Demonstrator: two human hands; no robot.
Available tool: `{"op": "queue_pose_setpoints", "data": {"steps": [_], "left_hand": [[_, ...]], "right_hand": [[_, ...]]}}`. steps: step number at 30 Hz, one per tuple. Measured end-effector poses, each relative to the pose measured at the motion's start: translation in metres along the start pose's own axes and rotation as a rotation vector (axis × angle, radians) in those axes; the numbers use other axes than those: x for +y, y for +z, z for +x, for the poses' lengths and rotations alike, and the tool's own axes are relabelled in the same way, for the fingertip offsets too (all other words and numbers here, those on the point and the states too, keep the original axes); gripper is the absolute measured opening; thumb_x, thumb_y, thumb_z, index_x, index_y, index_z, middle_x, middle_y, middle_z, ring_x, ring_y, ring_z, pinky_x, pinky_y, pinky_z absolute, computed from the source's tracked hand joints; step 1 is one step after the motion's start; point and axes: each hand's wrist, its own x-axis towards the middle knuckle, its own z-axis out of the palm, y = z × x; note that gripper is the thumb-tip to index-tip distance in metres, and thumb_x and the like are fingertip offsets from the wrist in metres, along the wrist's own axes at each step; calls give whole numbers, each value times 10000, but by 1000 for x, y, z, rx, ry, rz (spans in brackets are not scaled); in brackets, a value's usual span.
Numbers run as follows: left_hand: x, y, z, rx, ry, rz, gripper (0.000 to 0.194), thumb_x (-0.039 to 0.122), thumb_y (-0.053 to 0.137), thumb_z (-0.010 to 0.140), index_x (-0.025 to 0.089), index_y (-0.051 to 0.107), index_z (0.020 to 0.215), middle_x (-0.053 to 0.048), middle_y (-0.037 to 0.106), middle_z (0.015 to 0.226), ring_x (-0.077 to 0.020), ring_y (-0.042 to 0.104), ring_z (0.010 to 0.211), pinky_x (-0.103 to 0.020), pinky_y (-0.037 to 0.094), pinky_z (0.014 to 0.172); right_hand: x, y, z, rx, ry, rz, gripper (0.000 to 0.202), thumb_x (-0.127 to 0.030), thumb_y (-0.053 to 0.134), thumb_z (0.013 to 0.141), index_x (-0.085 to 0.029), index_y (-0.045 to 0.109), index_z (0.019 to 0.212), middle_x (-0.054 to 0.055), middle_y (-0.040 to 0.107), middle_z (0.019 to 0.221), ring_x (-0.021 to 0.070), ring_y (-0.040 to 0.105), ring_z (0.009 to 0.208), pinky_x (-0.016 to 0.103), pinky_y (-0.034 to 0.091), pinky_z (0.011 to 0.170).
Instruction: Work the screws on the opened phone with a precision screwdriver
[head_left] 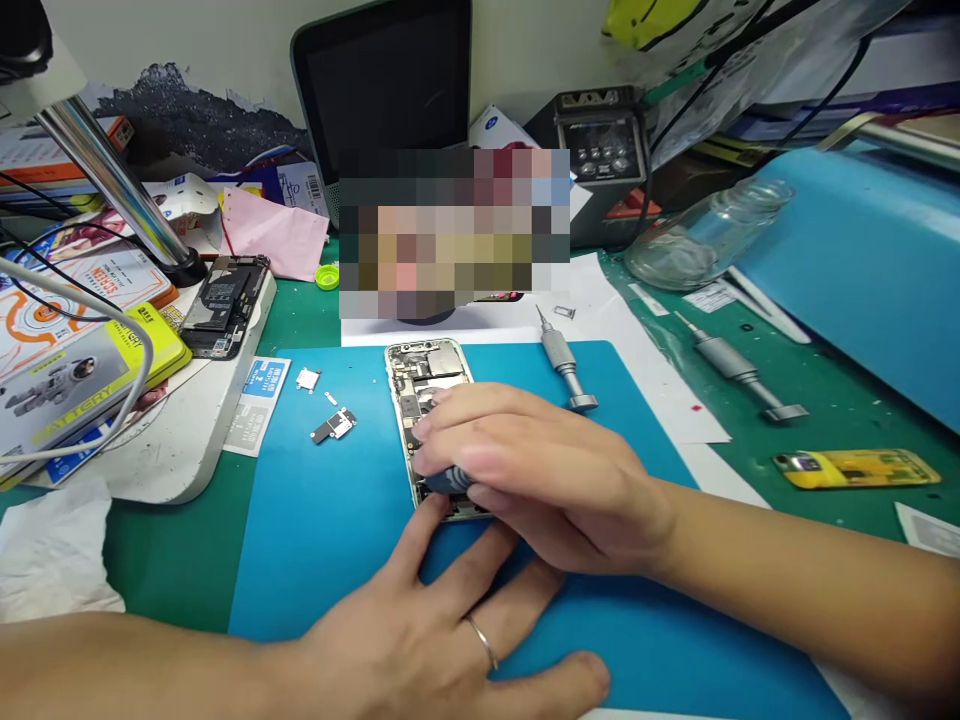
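Note:
An opened smartphone (409,408) lies on the blue mat (300,560), its circuit board and inner parts bare. My right hand (555,465) covers its right side, fingers closed round a dark tool with pale curved marks (448,481); the tool's tip is hidden. My left hand (442,610) wears a ring and is spread open, palm down, with fingertips at the phone's lower edge. Left of the phone lie a small metal plate (307,379), a tiny strip (331,399) and a black-and-silver bracket (335,426). A grey screwdriver (561,360) rests to the right.
A second screwdriver (739,368), a yellow phone-shaped part (855,468) and a glass jar (705,235) lie right. At left, another opened phone (225,305) sits near a metal lamp post (120,180) and boxes (97,370). A dark monitor (382,80) stands behind; a blurred patch hides part.

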Motion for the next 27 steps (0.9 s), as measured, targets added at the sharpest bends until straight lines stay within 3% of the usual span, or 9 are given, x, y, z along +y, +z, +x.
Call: {"op": "queue_pose_setpoints", "data": {"steps": [2, 4, 7, 11, 13, 17, 21, 23, 27], "left_hand": [[0, -1, 0, -21, 5, -3, 326, 332, 558, 1062, 372, 666, 1368, -81, 651, 1366, -330, 556, 1273, -584, 402, 1106], [1, -1, 0, -33, 3, -3, 330, 330, 552, 1065, 376, 657, 1375, -80, 633, 1406, -327, 532, 1313, -575, 405, 1110], [1, 0, 0, -19, -1, -12, 341, 331, 555, 1064, 380, 647, 1388, -83, 634, 1405, -329, 524, 1320, -585, 406, 1104], [2, 1, 0, -32, 0, -8, 341, 357, 544, 1067, 381, 653, 1390, -82, 640, 1391, -330, 566, 1256, -567, 443, 1062], [2, 1, 0, -29, -6, 4, 332, 368, 547, 1069, 389, 655, 1383, -76, 635, 1401, -319, 568, 1254, -557, 437, 1074], [0, 0, 1, 22, 7, 8, 318, 356, 566, 1057, 381, 674, 1355, -78, 670, 1339, -324, 564, 1256, -595, 401, 1103], [-1, 2, 1, 33, 19, 28, 323, 320, 553, 1051, 388, 695, 1332, -61, 703, 1262, -308, 599, 1164, -567, 431, 1068], [-1, 3, 0, 43, 12, 30, 321, 311, 561, 1046, 390, 701, 1324, -57, 706, 1255, -308, 592, 1175, -554, 439, 1060], [0, 5, -1, 55, 2, 23, 309, 346, 573, 1052, 403, 684, 1335, -57, 693, 1286, -312, 570, 1210, -581, 411, 1089]], "right_hand": [[0, 0, 0, 3, -16, -27, 299, -201, 488, 1083, -139, 518, 1374, 76, 748, 971, 179, 714, 964, 389, 613, 966], [0, 0, 1, -9, -13, -46, 315, -272, 435, 1106, -146, 529, 1379, 97, 741, 1038, 186, 718, 997, 398, 610, 969], [0, 0, 2, -18, -1, -19, 381, -149, 382, 1089, -137, 479, 1458, 126, 739, 1171, 196, 706, 1176, 415, 599, 1034], [0, 2, 2, -17, 1, -31, 325, -189, 491, 1080, -167, 506, 1405, 47, 746, 938, 162, 722, 956, 373, 623, 956], [1, 2, 2, -8, -13, -45, 281, -246, 484, 1093, -153, 532, 1353, 69, 745, 977, 162, 711, 928, 380, 623, 938], [0, 3, 3, 13, 6, 3, 341, -110, 409, 1080, -126, 505, 1406, 115, 757, 1127, 180, 719, 1123, 398, 613, 1012], [-1, 3, 4, 11, 1, 5, 318, -206, 484, 1087, -170, 524, 1400, 49, 741, 940, 155, 719, 909, 357, 637, 907], [-2, 2, 3, -9, -8, 11, 331, -224, 464, 1093, -150, 516, 1412, 90, 748, 1033, 174, 729, 1000, 385, 630, 957], [-2, 3, 0, -16, 16, 16, 450, -61, 425, 1051, -118, 434, 1497, 165, 738, 1260, 203, 682, 1275, 418, 591, 1086]]}}
